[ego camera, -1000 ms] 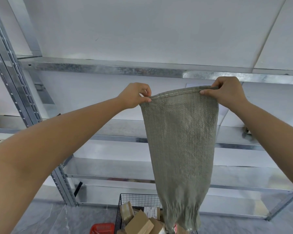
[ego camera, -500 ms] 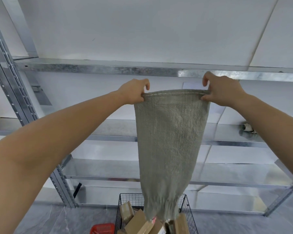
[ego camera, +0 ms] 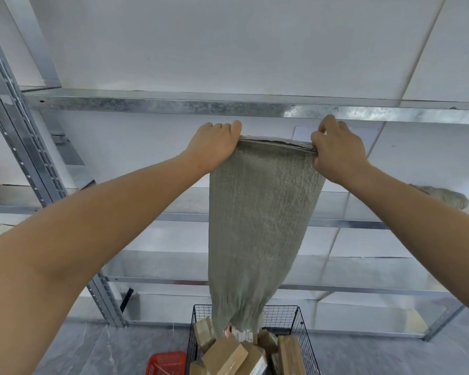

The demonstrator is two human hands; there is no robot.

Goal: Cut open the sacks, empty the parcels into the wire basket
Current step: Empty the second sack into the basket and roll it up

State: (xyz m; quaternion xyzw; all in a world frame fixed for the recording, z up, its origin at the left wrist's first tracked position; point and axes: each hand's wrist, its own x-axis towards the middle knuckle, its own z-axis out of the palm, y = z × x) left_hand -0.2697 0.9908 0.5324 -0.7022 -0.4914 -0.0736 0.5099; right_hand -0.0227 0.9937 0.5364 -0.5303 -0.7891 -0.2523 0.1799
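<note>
A grey-green woven sack hangs upside down in front of me, its stitched bottom seam at the top. My left hand grips the seam's left corner and my right hand grips its right corner, both arms raised. The sack's gathered open mouth dangles into a black wire basket on the floor. Several brown cardboard parcels lie piled in the basket, and one with a white label sits right under the mouth.
Galvanised metal shelving stands behind the sack, with an upright post at the left. A red plastic crate sits on the grey floor left of the basket. Another grey-green sack lies on a shelf at the right.
Both hands have lifted the sack's seam higher and drawn it in a little. The sack's mouth has risen and more parcels now show in the basket.
</note>
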